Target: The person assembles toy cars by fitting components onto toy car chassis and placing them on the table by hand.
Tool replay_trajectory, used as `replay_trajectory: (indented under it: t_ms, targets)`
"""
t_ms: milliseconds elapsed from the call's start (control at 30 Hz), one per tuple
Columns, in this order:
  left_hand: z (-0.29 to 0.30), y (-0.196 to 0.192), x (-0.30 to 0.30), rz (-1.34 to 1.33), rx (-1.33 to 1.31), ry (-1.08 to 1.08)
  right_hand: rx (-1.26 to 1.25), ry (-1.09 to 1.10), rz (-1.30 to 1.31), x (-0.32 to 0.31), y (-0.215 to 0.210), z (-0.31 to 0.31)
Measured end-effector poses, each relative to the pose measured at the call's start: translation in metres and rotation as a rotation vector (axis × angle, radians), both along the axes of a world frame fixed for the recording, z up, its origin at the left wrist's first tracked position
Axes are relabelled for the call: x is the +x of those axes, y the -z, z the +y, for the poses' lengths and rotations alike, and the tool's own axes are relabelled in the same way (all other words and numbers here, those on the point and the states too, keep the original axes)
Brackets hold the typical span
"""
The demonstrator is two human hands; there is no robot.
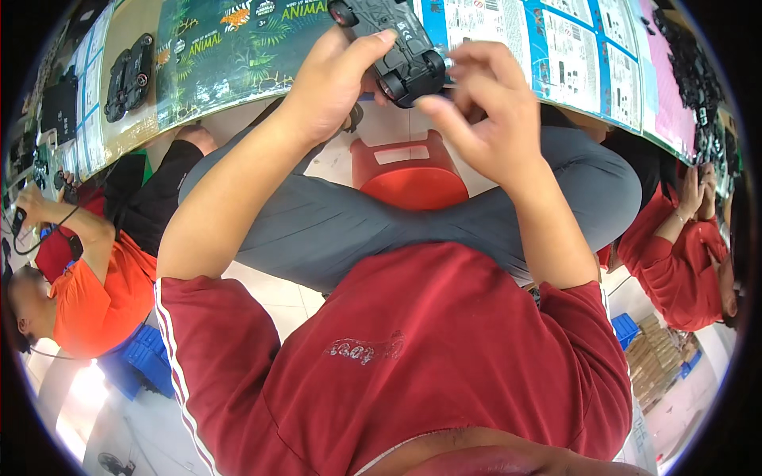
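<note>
Over the table's near edge, my left hand (337, 75) grips a black toy car chassis (403, 49), its thumb lying across the underside. The chassis is tilted, and its wheels show at the near end; the top of it is cut off by the picture's edge. Just right of the chassis is my right hand (496, 111), with bent fingers spread apart and slightly blurred. Its fingertips come close to the near wheel, and I see nothing held between them. Whether they touch the wheel is unclear.
Another black chassis (129, 78) lies on the table at the left. A pile of black parts (689, 59) sits at the far right. Below the table edge stands a red stool (409, 170). A person in orange (103, 293) works at left, another in red (675, 262) at right.
</note>
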State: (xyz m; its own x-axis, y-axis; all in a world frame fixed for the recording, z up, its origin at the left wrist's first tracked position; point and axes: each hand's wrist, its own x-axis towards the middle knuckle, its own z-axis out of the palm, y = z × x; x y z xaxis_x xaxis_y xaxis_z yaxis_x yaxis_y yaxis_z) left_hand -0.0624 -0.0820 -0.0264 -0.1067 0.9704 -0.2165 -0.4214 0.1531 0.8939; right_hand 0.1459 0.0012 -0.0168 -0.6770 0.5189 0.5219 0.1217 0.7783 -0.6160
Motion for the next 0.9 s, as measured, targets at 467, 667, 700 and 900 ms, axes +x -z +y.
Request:
replay_trajectory:
  t_ms: [467,667,700,900]
  targets:
    - [-0.039,-0.046,-0.062,0.111,0.08,-0.244,-0.058,0.227,-0.049,0.03,0.01,0.022]
    - [-0.116,-0.046,-0.144,0.308,-0.041,-0.811,-0.045,0.316,-0.043,0.036,0.017,0.036]
    - [-0.131,-0.045,-0.166,0.341,-0.034,-0.869,-0.067,0.327,-0.051,0.035,0.018,0.037]
    - [-0.202,-0.067,-0.283,0.484,-0.035,-1.036,-0.124,0.309,-0.083,0.029,0.02,0.033]
